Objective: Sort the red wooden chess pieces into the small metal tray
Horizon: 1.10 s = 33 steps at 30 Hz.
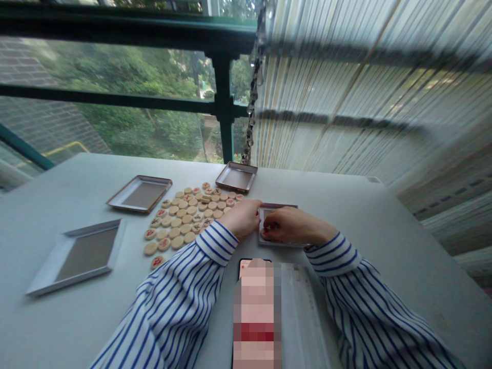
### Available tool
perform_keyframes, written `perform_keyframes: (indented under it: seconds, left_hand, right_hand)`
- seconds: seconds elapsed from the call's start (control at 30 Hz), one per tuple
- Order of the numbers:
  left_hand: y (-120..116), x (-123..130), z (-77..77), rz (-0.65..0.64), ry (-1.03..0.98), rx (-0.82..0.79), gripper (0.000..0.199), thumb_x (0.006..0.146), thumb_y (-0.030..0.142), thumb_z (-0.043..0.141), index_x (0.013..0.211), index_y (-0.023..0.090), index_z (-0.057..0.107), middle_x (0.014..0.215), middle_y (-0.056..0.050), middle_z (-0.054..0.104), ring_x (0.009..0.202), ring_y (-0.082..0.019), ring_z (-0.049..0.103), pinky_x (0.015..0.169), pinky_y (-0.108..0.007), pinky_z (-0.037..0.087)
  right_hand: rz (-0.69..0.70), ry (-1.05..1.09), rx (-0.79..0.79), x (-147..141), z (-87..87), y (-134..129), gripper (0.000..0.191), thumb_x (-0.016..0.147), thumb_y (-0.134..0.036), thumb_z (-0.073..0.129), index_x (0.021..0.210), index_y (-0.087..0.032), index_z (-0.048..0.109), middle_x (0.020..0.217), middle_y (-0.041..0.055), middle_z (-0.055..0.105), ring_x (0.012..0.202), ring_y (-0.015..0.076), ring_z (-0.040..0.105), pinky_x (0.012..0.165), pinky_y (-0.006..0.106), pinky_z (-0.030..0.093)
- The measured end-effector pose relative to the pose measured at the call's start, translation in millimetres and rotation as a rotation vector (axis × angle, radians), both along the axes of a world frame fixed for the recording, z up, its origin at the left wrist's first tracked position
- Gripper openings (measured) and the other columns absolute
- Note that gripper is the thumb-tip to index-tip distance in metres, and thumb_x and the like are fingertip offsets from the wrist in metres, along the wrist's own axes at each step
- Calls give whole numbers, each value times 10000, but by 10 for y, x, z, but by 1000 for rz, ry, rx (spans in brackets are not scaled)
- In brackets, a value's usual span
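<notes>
The right hand (298, 225) is at a disc (264, 234) in the box (277, 242), left hand (243, 218) beside; cannot tell either grip.

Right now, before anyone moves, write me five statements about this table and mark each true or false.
1. The right hand is over the small tray. True.
2. The left hand is well away from every tray. False: it is at the left edge of that same small tray.
3. Every disc in the spread shows a marking. False: many have plain faces up.
4. The rear tray lies near the far edge of the table. True.
5. Both sleeves are plain white. False: they have dark blue stripes.
</notes>
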<state>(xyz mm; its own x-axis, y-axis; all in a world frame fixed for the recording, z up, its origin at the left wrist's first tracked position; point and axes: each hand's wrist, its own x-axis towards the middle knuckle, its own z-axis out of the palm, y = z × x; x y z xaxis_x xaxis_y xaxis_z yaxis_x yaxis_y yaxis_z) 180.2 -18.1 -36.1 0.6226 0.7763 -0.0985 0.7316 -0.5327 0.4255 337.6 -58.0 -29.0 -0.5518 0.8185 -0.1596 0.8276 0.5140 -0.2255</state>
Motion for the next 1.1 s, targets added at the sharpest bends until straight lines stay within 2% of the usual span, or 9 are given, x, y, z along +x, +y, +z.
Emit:
perform_keyframes:
  seconds: [0.13, 0.27, 0.43, 0.73, 1.1]
  left_hand:
    - [4, -5, -13, -6, -1, -2, 387, 736, 174, 492, 1119, 149, 541, 978, -64, 651, 832, -165, 600, 713, -240, 434]
    - [14, -7, -34, -7, 0, 10, 367, 735, 177, 487, 1096, 158, 550, 962, -53, 655, 835, -163, 600, 712, -235, 435]
    - [18, -5, -48, 0, -2, 5, 397, 737, 185, 492, 1131, 162, 529, 975, -52, 653, 842, -162, 600, 719, -235, 436]
    - [10, 3, -27, 5, -13, -17, 376, 739, 172, 493, 1112, 164, 540, 974, -57, 652, 825, -159, 605, 709, -235, 441]
    - [16, -2, -47, -9, -21, -5, 388, 736, 173, 489, 1121, 170, 543, 982, -59, 652, 832, -165, 606, 704, -234, 446]
  right_hand:
    - [-20, -20, -42, 9, 12, 29, 278, 796, -373, 451, 761, -189, 657, 715, 37, 654, 581, 115, 521, 510, 219, 299]
    - [-29, -56, 0, -1, 17, 50, 236, 796, -299, 449, 777, -190, 658, 774, 46, 665, 623, 125, 541, 526, 222, 301]
    - [-35, -77, -2, -17, -3, 48, 256, 802, -303, 436, 730, -184, 651, 725, 40, 659, 582, 116, 534, 509, 220, 297]
    - [-19, -108, 28, 15, -68, 58, 257, 795, -328, 447, 748, -193, 660, 733, 38, 659, 629, 142, 556, 528, 243, 299]
    - [-4, -116, -21, -4, -7, 31, 265, 784, -323, 443, 755, -188, 669, 753, 50, 655, 596, 124, 526, 530, 231, 299]
